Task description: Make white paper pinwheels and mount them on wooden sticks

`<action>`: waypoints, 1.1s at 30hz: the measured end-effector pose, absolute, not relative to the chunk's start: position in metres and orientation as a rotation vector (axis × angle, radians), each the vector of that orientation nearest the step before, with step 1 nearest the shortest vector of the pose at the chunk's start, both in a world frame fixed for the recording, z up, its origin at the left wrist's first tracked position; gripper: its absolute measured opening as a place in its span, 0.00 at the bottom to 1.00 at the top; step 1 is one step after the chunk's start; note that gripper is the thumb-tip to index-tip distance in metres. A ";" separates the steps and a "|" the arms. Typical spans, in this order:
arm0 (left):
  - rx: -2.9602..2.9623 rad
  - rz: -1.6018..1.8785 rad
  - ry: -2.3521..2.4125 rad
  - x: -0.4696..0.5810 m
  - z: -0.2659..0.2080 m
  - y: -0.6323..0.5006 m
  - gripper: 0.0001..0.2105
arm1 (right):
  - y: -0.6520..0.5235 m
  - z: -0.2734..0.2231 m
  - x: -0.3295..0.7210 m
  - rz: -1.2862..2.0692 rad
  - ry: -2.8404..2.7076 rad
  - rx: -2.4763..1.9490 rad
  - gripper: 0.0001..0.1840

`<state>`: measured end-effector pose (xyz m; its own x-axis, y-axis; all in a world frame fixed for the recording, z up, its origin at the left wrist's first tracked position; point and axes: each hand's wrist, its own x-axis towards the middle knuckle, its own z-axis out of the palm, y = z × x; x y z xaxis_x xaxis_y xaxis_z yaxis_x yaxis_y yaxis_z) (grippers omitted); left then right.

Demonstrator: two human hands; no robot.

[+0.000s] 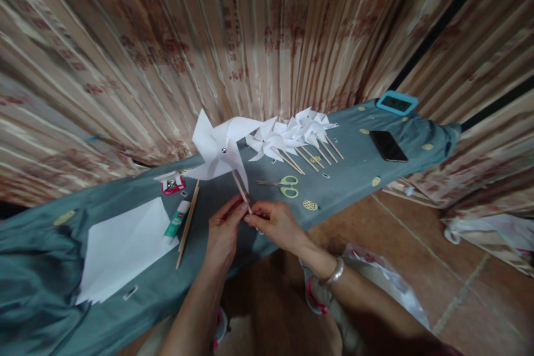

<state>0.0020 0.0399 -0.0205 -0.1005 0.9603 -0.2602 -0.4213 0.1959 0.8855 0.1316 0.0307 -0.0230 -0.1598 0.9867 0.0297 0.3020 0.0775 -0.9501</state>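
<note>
A white paper pinwheel [217,147] with a shiny pin at its centre stands tilted on a thin wooden stick, raised above the cloth. Around the lower part of that stick my left hand [225,222] is closed. My right hand [277,223], wearing a silver bangle at the wrist, pinches the stick's bottom end from the other side. Several more paper pinwheels [269,138] lie in a row behind, their sticks pointing towards me. Scissors with green handles [288,186] rest just beyond my right hand.
Left on the green cloth-covered table [334,189] are white paper sheets [125,245], a glue stick [177,219], loose wooden sticks [188,222] and a red box of pins [173,185]. At right lie a phone [387,146] and a blue-framed digital clock [396,103]. Patterned curtains hang behind.
</note>
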 end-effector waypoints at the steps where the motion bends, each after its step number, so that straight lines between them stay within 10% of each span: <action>1: 0.656 1.323 1.087 0.002 -0.020 0.040 0.20 | 0.033 -0.025 0.134 1.116 -1.579 -1.329 0.08; 33: 0.751 1.302 1.099 -0.018 -0.012 0.032 0.23 | 0.179 -0.037 0.255 1.120 -1.922 -1.791 0.12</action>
